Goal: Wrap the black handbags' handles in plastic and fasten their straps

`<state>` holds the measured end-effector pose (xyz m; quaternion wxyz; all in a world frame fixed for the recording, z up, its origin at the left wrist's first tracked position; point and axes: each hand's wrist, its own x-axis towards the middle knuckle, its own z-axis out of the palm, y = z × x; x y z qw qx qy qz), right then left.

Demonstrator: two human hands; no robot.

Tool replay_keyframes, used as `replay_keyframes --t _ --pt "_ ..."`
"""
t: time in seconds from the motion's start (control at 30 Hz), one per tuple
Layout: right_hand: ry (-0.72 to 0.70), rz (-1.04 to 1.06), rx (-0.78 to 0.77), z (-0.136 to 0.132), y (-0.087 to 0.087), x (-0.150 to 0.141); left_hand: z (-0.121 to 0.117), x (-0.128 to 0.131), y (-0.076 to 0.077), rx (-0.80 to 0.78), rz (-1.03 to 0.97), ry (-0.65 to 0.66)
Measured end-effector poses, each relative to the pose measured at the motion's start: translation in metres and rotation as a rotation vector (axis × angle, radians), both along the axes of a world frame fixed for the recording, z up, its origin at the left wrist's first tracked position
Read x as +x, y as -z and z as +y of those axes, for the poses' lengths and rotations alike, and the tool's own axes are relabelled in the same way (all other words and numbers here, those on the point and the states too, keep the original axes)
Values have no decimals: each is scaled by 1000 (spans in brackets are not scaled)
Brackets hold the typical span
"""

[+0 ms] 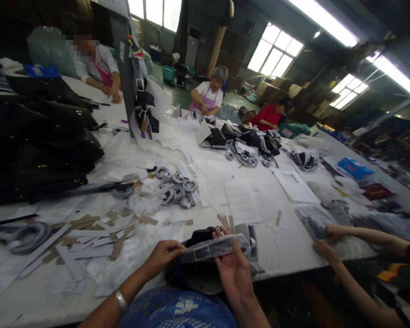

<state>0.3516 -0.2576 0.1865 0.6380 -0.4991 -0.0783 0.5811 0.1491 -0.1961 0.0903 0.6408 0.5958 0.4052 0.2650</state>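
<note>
A dark strap with a gold square buckle (pixel 202 253), wrapped in clear plastic, is stretched between my hands above the near table edge. My left hand (pixel 166 255) pinches its left end. Its right part lies across the fingers of my right hand (pixel 235 269), with the thumb closed over the front and the palm turned up. Under and behind the strap is a black item (pixel 176 273), perhaps a bag, largely hidden by my hands. A grey object (pixel 252 241) stands just right of my right hand; its kind is unclear.
Paper and cardboard strips (pixel 92 241) lie to the left, with coiled grey cords or straps (pixel 179 189) beyond. Black bags (pixel 37 146) are piled far left beside a post (pixel 125 68). At right, a co-worker's hands (pixel 328 246) touch a plastic-wrapped item. Other people work across the table.
</note>
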Motion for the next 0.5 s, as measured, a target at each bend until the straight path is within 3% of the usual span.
replay_keyframes --t 0.13,0.23,0.37,0.43,0.5 --pt "50 -2 -9 -2 8 3 6 -2 -7 60 52 30" --pt "-9 -93 -9 -6 11 -5 14 16 -32 124 49 89" --pt "-124 -244 -21 -11 10 -11 13 45 -59 196 0 279" --pt "-72 -158 -4 -15 12 -5 11 47 -59 152 12 346" --pt "25 23 34 -19 17 8 11 40 -48 74 30 330"
